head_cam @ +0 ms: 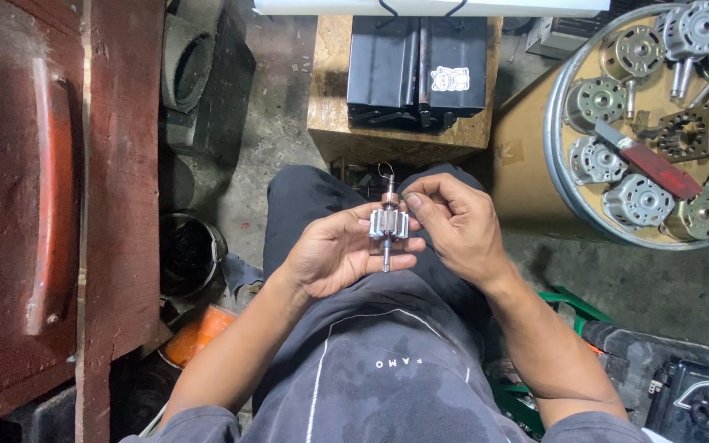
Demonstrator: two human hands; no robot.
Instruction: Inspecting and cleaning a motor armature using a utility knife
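A: What sits at your far left?

B: A dark red wooden panel [116, 164] runs down the left edge, with a worn orange-red strip [52, 197] fixed along it. Just right of it, near your knee, stands a dark round bucket [190, 254], and an orange thing [198, 332] lies below that, partly hidden by your arm.

A: And your left hand?

B: Your left hand [334, 254] is palm up over your lap, fingers curled around a small motor armature [389, 223]. The armature stands upright, its steel shaft pointing down past your fingers and its copper end up. A thin loop of wire [386, 170] rises from the top.

A: The right hand?

B: Your right hand [457, 226] comes in from the right, thumb and forefinger pressed together in a pinch beside the armature's upper end. I cannot tell whether they grip the wire or only touch the core.

A: What lies beyond?

B: Far from you, straight ahead, a wooden block [330, 98] carries two black boxes [416, 70]. At the far right a round metal tray [555, 176] holds many small silver motor housings [638, 201], with a red flat bar [654, 164] lying across them. Near right, a green frame [580, 303] and a black case [699, 394] rest on the floor.
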